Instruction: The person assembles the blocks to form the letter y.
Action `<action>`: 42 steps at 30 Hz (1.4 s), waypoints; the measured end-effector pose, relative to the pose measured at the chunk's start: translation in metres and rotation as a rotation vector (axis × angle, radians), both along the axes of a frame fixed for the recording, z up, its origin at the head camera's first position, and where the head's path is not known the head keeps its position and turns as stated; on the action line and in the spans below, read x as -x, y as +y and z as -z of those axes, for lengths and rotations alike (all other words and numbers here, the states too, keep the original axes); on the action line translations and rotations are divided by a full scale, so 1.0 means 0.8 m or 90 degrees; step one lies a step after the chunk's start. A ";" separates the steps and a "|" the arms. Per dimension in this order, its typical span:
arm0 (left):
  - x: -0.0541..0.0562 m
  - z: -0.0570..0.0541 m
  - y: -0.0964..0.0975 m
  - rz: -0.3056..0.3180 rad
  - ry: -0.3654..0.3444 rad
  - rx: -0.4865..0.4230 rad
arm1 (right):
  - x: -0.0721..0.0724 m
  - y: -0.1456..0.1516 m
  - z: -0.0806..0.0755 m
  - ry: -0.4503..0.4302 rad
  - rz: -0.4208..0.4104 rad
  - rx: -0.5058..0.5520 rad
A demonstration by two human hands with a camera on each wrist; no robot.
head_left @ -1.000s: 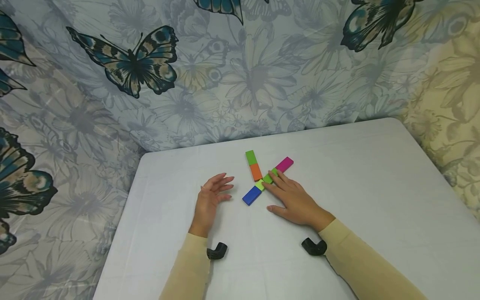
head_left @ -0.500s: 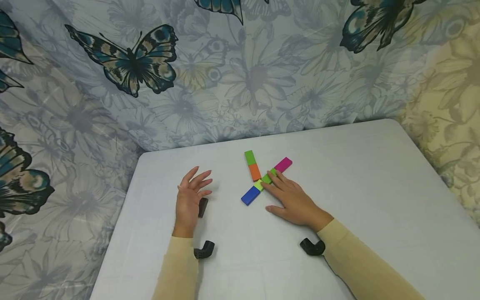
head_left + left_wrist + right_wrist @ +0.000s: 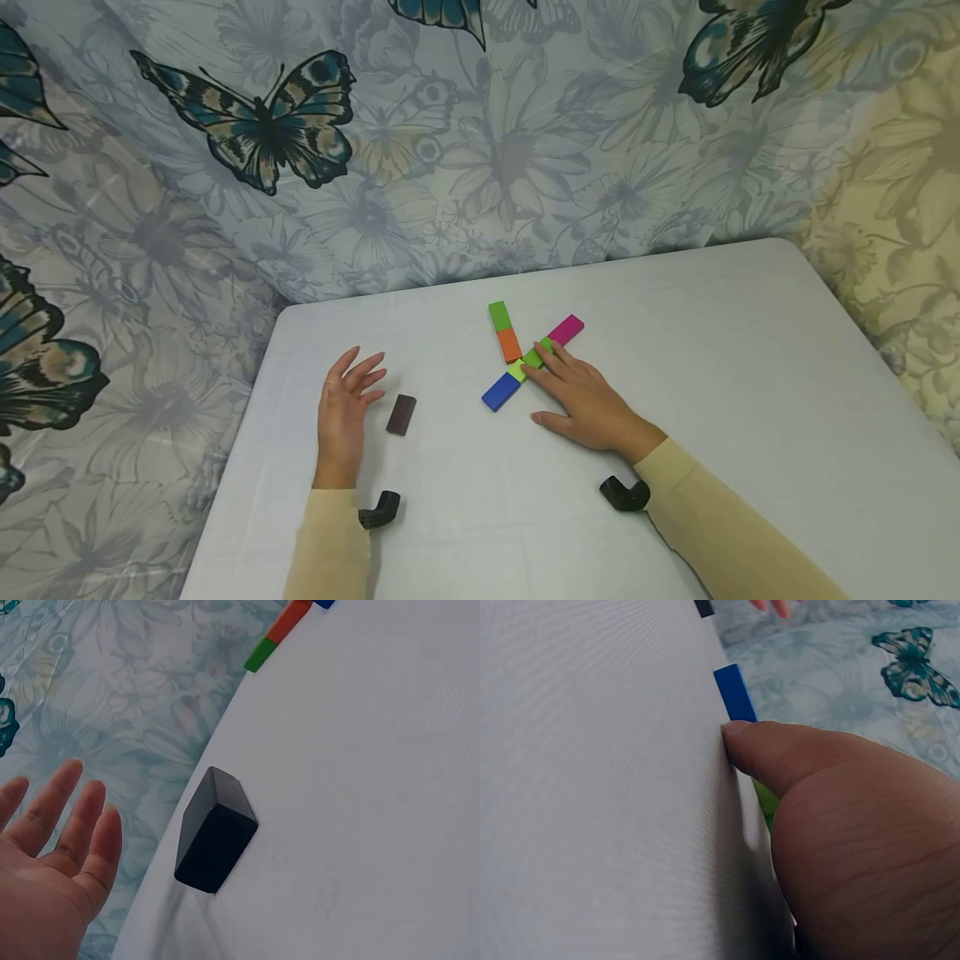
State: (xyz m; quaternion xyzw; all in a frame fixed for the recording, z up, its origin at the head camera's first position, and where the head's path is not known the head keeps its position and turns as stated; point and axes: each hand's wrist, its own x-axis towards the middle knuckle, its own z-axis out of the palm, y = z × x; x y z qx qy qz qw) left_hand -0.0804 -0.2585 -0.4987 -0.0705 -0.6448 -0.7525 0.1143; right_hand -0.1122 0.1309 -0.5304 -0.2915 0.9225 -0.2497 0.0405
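Note:
My right hand rests with spread fingers on the row of blocks, its fingertips on the green block and beside the small yellow-green block. This row runs from a blue block to a magenta block. An orange block and another green block make a second arm that points away. My left hand is left of a dark brown block, fingers relaxed and apart from it. The left wrist view shows the dark block lying beside the fingers.
A white-covered table carries the blocks. Behind it and to the left hangs butterfly-patterned cloth. Each wrist wears a black curved mount.
My left hand has moved left, off the dark brown block, which was hidden by it at first and now lies in full view. My right hand has stayed in place.

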 end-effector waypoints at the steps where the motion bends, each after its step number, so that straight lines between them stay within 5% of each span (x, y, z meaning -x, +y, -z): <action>1: -0.001 0.001 -0.002 0.000 -0.002 0.005 | 0.000 0.000 0.000 0.000 -0.001 0.000; 19: -0.013 0.029 -0.001 -0.025 -0.102 0.048 | 0.000 -0.001 0.001 -0.002 0.004 -0.010; 26: -0.014 0.040 -0.002 -0.040 -0.138 0.166 | -0.001 0.001 0.001 0.003 0.006 -0.008; 35: -0.014 0.042 -0.001 -0.023 -0.154 0.231 | 0.000 0.001 0.002 0.003 0.004 -0.012; 42: -0.013 0.041 0.001 -0.018 -0.134 0.354 | 0.001 0.001 0.003 0.001 0.005 -0.014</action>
